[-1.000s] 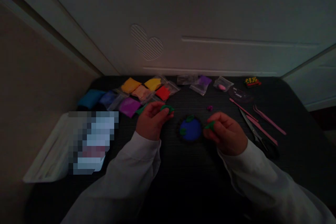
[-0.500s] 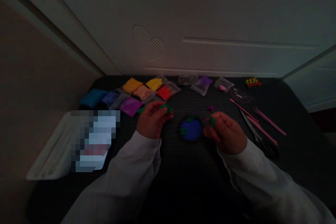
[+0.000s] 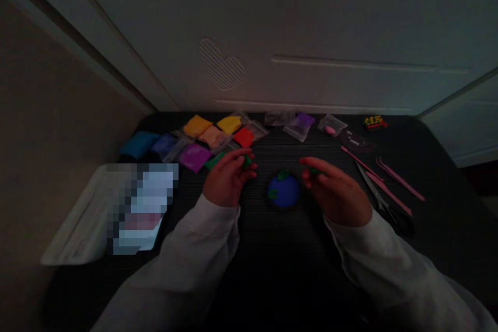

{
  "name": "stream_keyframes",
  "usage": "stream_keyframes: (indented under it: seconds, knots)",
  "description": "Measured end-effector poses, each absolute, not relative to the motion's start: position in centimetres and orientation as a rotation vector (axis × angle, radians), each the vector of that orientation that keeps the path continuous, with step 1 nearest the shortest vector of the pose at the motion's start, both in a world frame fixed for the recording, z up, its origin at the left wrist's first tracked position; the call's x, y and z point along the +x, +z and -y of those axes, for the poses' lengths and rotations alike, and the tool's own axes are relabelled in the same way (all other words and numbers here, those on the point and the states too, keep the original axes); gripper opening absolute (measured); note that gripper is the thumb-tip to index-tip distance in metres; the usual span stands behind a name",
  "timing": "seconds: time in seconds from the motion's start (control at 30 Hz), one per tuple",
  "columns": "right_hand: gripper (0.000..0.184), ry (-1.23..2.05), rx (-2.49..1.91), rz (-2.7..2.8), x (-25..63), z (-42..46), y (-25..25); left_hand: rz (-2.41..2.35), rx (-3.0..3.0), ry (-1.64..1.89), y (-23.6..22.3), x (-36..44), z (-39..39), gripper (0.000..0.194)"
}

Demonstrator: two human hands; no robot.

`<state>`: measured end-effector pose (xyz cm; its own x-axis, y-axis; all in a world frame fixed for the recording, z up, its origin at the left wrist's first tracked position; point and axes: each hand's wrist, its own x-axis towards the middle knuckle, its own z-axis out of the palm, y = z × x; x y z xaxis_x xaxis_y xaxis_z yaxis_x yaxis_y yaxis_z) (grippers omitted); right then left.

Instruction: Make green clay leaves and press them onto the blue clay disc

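Between my hands, on the dark table, lies a round piece with a blue clay middle [image 3: 286,193], a dark rim and two green clay bits on it. To its left, my left hand [image 3: 227,179] is closed on a lump of green clay [image 3: 247,161] that shows between thumb and fingers. My right hand [image 3: 337,192], to the right of the round piece, holds a smaller piece of green clay [image 3: 316,171] between thumb and fingers. Both hands are raised a little and touch neither the round piece nor each other.
Bags of coloured clay [image 3: 212,136] lie at the back left, a purple bag [image 3: 305,120] further right. Scissors [image 3: 379,197], pink tweezers [image 3: 402,179] and pink tools [image 3: 389,194] lie on the right. At left sit a phone [image 3: 150,207] with a blurred screen and a white packet [image 3: 80,223].
My right hand has turned and its fingers have stretched out over the green clay. It now covers the small purple bit behind it. My left hand has shifted its fingers slightly around its lump.
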<state>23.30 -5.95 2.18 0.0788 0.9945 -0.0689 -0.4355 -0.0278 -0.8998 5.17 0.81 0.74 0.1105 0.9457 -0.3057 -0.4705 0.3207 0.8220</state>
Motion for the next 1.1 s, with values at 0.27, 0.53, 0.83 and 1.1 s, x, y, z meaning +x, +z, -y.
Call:
stream_keyframes:
  seconds: [0.27, 0.53, 0.83, 1.1]
  knots:
    - [0.044, 1.44, -0.948, 0.726, 23.0, 6.1, 2.1, -0.983, 0.649, 1.107, 0.9, 5.3, -0.5, 0.019]
    - [0.018, 1.486, -0.971, 0.713, 23.0, 6.1, 2.4, -0.981, 0.658, 1.096, 1.2, 5.5, -0.3, 0.019]
    - [0.024, 1.438, -0.919, 0.766, 23.2, 6.1, 2.2, -0.957, 0.685, 1.093, 1.1, 5.5, -0.3, 0.022]
    - [0.015, 1.292, -1.109, 0.97, 23.1, 6.6, 1.7, -0.789, 0.858, 0.937, 1.3, 5.7, 0.9, 0.025]
